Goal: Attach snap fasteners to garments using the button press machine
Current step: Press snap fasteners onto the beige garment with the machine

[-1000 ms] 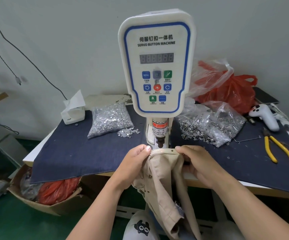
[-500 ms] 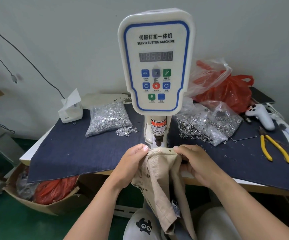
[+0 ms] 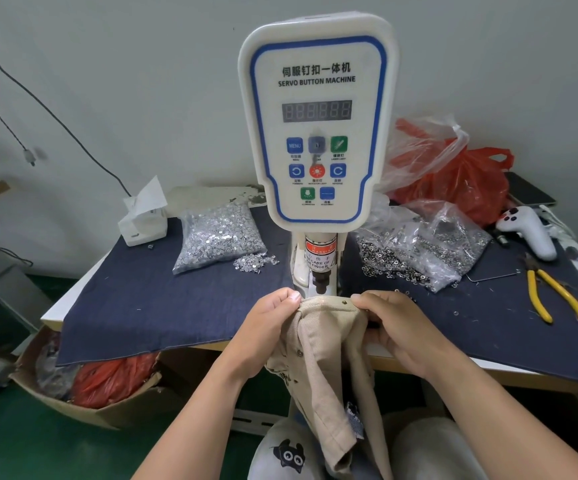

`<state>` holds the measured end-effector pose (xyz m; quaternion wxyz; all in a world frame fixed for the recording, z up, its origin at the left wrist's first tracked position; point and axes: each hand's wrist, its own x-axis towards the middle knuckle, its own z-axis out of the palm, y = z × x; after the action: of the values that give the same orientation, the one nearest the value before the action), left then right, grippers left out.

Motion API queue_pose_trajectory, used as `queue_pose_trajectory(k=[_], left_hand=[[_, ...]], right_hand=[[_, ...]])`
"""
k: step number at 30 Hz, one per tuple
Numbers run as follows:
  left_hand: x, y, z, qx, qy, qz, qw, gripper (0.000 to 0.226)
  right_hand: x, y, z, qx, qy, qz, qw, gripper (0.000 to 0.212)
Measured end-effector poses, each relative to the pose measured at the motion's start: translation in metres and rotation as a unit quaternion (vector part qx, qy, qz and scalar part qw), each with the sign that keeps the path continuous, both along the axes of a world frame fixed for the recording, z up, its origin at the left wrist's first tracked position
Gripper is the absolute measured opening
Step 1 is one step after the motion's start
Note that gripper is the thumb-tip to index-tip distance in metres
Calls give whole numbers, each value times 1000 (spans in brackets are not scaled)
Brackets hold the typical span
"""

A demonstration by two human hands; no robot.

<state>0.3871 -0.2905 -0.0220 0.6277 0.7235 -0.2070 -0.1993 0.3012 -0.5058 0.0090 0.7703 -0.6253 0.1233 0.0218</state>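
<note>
Two hands pinch the beige garment (image 3: 329,337), left hand (image 3: 266,332) and right hand (image 3: 396,327) flanking it, button press machine (image 3: 317,133) just beyond their fingertips.

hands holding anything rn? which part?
Both grip the beige garment by its top edge under the press: left hand at the left end, right hand beside the snap.

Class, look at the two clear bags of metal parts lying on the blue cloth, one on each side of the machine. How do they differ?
The left bag holds flat, bright silver caps; the right bag holds darker ring-shaped pieces. The left bag lies smooth and compact, while the right bag is crumpled and spread wider. Only a small cluster has spilled beside the left bag; the right bag's pieces are scattered more widely over the cloth. Both are clear plastic and lie on the cloth.
</note>
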Motion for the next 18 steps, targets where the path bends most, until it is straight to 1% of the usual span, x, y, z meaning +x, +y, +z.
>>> queue_pose_trajectory(k=[6, 12, 15, 17, 18], left_hand=[[-2, 0, 5, 0, 0, 1, 1000, 36], [-12, 5, 15, -21, 32, -11, 999, 30], [-22, 11, 22, -5, 24, -45, 999, 28], [-31, 16, 31, 9, 11, -55, 998, 28], [-34, 19, 37, 31, -2, -65, 997, 28]], right_hand=[[0, 0, 0, -2, -4, 3, 1000, 24], [-7, -2, 0, 20, -18, 23, 999, 37], [-12, -5, 0, 35, -20, 36, 999, 30], [-16, -5, 3, 61, -21, 34, 997, 25], [-18, -4, 6, 78, -18, 30, 996, 24]])
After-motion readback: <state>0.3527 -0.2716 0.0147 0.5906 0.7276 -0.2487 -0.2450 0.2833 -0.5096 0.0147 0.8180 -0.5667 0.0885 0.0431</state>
